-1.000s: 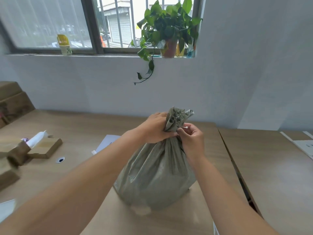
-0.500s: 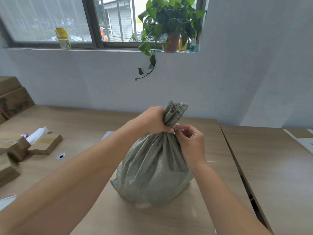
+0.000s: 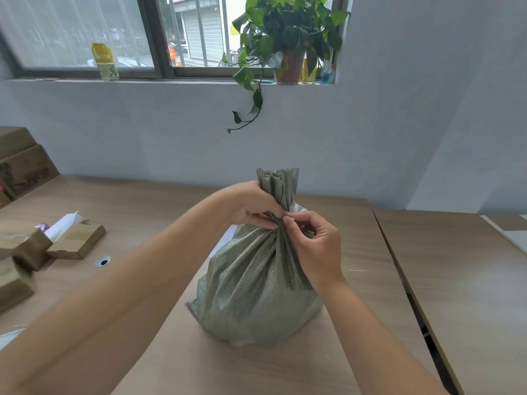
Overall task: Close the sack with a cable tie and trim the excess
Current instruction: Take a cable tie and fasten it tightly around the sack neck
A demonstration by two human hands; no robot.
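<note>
Hands (image 3: 285, 220) lower on sack (image 3: 256, 286) neck

We have a single view, from a wide-angle camera worn on the head, facing forward and slightly down across the pale wooden table (image 3: 142, 201) toward the blue-grey wall (image 3: 370, 124) and its window (image 3: 85, 32). It sits close: both bare forearms run in from the bottom edge, and the gathered grey-green woven sack (image 3: 256, 280) stands near the centre. Straight lines bow toward the edges. No second view overlaps.
</note>
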